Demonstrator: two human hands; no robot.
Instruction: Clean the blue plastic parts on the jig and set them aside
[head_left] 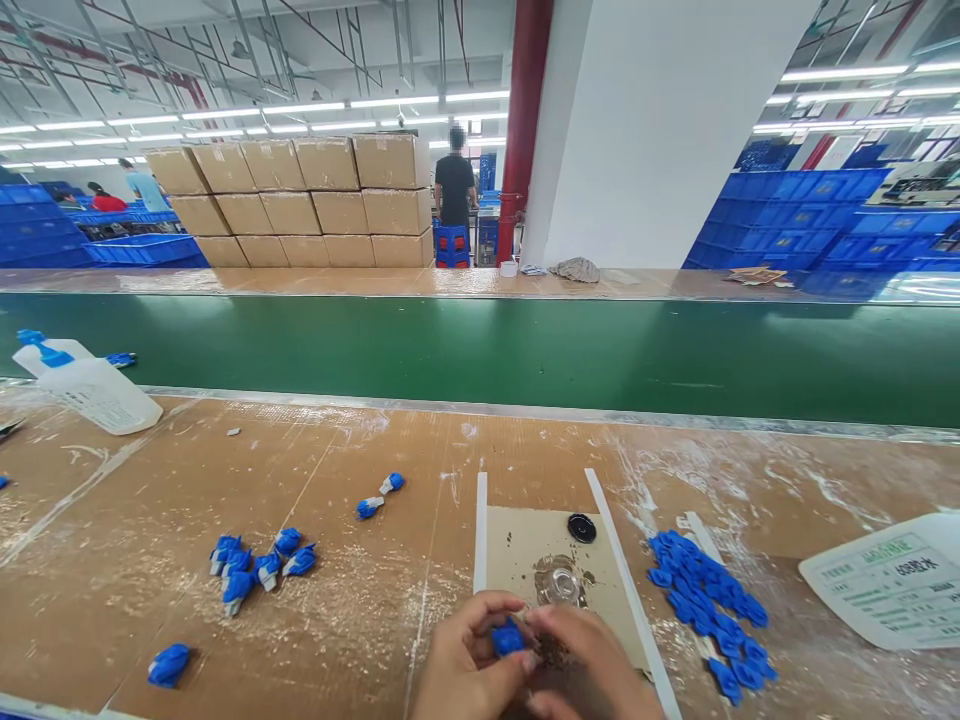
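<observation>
One blue part [508, 638] is pinched between left hand [461, 665] and right hand [589, 665]; finished pieces [259, 565] are grouped left, a pile [705, 600] remains right.

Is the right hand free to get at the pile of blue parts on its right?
Probably not yet: the right hand and left hand together pinch a small blue part. The blue pile lies close, with nothing between.

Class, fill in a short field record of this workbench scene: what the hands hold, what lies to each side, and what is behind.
left hand: pinches small blue part
right hand: meets the left at the same part
left side: cluster of blue-and-white parts
right side: pile of blue parts
far left: white bottle lying down
behind: green conveyor belt, stacked cardboard boxes
</observation>
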